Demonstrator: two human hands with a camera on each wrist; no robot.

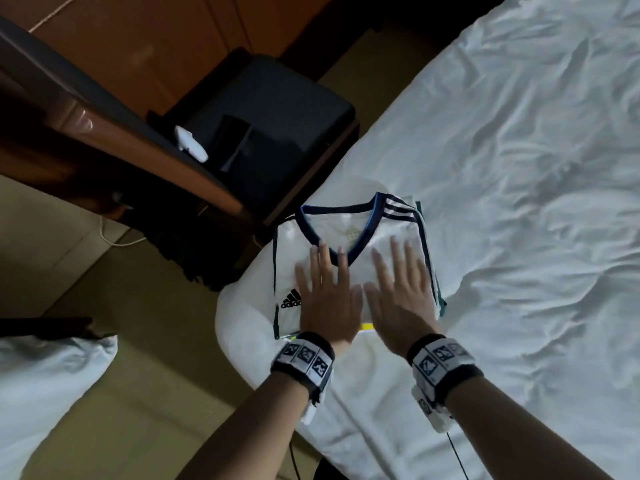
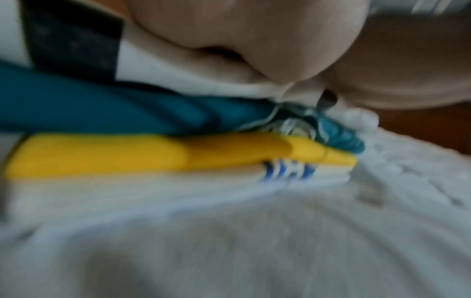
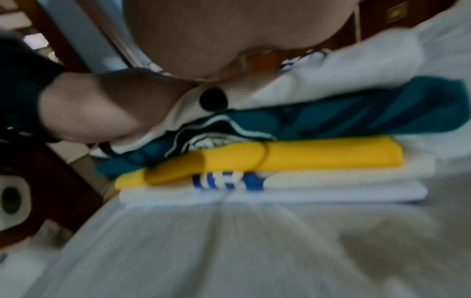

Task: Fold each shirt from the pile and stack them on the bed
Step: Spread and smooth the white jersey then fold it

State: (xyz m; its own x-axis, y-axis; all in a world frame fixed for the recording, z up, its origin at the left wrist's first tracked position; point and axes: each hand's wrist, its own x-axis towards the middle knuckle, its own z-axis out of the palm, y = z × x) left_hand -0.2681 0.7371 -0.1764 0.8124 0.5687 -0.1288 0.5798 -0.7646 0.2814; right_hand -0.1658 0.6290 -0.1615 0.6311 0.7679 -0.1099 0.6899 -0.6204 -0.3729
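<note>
Head view shows both your hands laid flat on the white shirt (image 1: 349,258), which sits folded on top of a stack at the near left corner of the bed (image 1: 519,168). Your left hand (image 1: 327,292) has its fingers straight and spread, palm down, just right of the black logo on the chest, with two fingertips reaching the dark blue V-neck collar. Your right hand (image 1: 400,292) lies beside it, also flat with straight fingers, covering the right half of the shirt's front; the two thumbs nearly touch. Neither hand grips anything; both simply press on the cloth.

From the left wrist view, blurred as it is, you can see the side of the stack: the white shirt (image 2: 158,66) on top under your palm (image 2: 242,30), then a teal shirt (image 2: 102,108), a yellow shirt (image 2: 127,155), and a white shirt with blue stripes (image 2: 288,171) at the bottom, all resting on the sheet. The right wrist view gives the same order, with the teal shirt (image 3: 356,113) sticking out past the yellow shirt (image 3: 318,153) on the right.

Left of the bed stands a black stool (image 1: 277,126) with a small white object (image 1: 190,143) on it, tucked beside a brown wooden desk edge (image 1: 121,133). A white pillow (image 1: 45,375) lies at the near left.
</note>
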